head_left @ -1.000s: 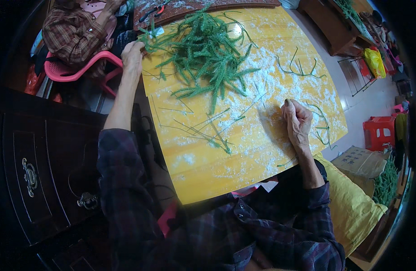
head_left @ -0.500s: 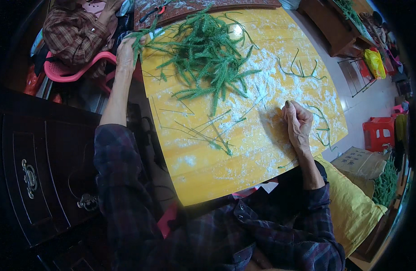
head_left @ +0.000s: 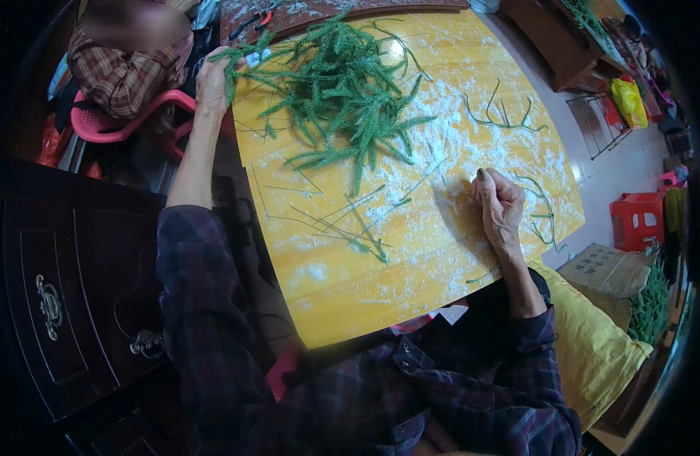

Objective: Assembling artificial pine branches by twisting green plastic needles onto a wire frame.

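A bushy artificial pine branch [head_left: 350,99] with green needled sprigs lies across the far left part of a yellow tabletop [head_left: 342,296]. My left hand [head_left: 211,85] is at the table's far left edge, closed around green sprigs at the left end of the bunch; its fingertips are partly hidden. Well apart from the branch, my right hand [head_left: 502,204] rests over the right side of the table with fingers curled and thumb on top. Whether anything small is inside that fist cannot be seen. Thin bare green stems [head_left: 505,114] lie beyond it, and more curve beside its wrist.
White flakes and thin wires [head_left: 334,224] are scattered over the tabletop. Red-handled pliers [head_left: 252,23] lie on a dark red table behind. A person in a plaid shirt [head_left: 126,72] sits by a pink chair [head_left: 110,125] at far left. A cardboard box [head_left: 604,273] and red stool [head_left: 637,220] stand right.
The view has shifted slightly. Both hands keep nearly the same place and pose, and the branch lies as before. The other person's head has come further into view.
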A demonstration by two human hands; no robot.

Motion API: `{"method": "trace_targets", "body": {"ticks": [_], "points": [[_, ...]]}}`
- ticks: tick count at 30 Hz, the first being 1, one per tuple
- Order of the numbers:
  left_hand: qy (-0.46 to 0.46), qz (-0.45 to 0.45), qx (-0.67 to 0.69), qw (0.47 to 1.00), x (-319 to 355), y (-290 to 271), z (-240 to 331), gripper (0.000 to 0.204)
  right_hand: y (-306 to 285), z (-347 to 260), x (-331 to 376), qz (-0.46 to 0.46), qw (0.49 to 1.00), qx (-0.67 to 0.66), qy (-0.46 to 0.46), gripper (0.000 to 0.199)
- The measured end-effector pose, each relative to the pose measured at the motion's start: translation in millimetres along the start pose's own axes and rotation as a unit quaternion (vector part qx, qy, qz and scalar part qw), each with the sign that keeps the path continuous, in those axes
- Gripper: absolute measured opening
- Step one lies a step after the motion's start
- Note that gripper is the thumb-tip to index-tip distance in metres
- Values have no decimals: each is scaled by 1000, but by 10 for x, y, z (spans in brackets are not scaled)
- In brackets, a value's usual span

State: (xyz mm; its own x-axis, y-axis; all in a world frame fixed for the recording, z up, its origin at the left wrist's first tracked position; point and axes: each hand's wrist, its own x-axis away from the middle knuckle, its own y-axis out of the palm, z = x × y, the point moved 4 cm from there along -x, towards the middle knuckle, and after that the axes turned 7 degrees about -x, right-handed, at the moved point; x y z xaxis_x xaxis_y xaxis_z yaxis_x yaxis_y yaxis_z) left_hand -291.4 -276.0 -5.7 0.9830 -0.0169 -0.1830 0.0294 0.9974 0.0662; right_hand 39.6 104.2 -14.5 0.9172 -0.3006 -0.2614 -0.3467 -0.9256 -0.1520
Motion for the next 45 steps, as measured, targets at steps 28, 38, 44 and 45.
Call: {"method": "trace_targets", "body": {"ticks": [28, 38, 44, 45], "points": [[26, -38, 43, 998, -102, 9, -25, 25, -16, 4, 16, -10, 999, 29, 14, 38], [-4, 10, 68, 998, -35, 2, 224, 33, -17, -40, 16, -10, 999, 41, 0, 39], [-10, 2, 96, 995, -136, -34, 110, 24, 9, -42, -17, -20, 999, 44, 8, 38], [-2, -14, 109, 994, -141, 14, 94, 22, -5, -33, -18, -21, 999, 48, 0, 38]]}}
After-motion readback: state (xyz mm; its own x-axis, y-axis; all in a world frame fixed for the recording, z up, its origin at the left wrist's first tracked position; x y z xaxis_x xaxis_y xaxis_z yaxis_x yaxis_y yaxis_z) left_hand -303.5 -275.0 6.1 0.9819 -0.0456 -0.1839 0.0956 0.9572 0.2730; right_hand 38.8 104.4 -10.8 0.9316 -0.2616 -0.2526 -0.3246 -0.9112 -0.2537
